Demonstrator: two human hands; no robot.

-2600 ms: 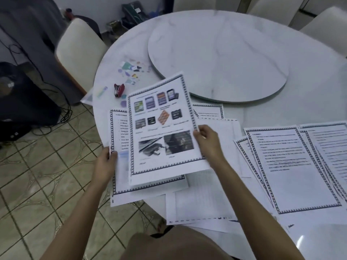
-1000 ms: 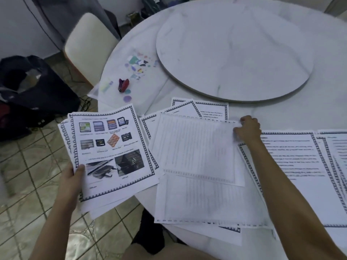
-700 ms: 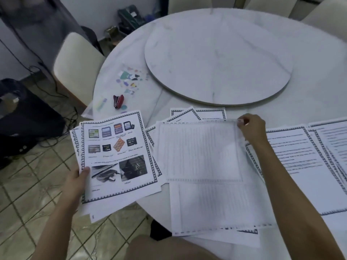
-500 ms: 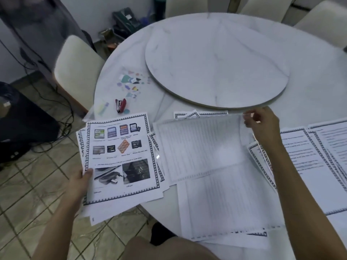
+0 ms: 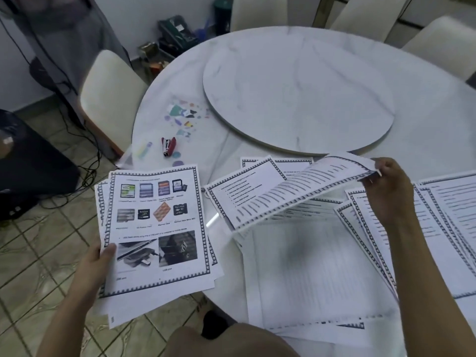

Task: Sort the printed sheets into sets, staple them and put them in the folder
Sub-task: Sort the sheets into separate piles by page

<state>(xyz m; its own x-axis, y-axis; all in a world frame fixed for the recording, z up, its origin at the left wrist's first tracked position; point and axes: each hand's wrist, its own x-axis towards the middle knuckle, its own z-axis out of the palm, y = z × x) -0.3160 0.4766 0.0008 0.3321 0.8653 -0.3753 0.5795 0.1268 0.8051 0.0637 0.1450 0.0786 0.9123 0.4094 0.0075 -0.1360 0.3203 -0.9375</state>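
My left hand point(image 5: 96, 258) grips a small stack of printed sheets point(image 5: 157, 228) by its left edge, out past the table's edge; the top page shows memory-card pictures. My right hand point(image 5: 389, 186) pinches the far corner of one bordered text sheet point(image 5: 296, 191) and holds it lifted and curled, printed side showing, above the pile. Face-down sheets point(image 5: 316, 274) lie below it. More bordered text pages point(image 5: 438, 228) fan out at the right. A red stapler point(image 5: 168, 146) lies at the left of the table. A clear plastic folder point(image 5: 136, 153) pokes over the table's left edge.
A round marble table point(image 5: 425, 130) carries a raised turntable point(image 5: 296, 94) in its middle. Coloured stickers point(image 5: 184, 117) dot the top near the stapler. Cream chairs point(image 5: 108, 94) stand around it. Cables and a dark box point(image 5: 28, 163) sit on the tiled floor at left.
My right hand lifted the face-down top sheet by its far corner and turned it over, so its printed side now shows. My left hand kept its hold on the picture stack.
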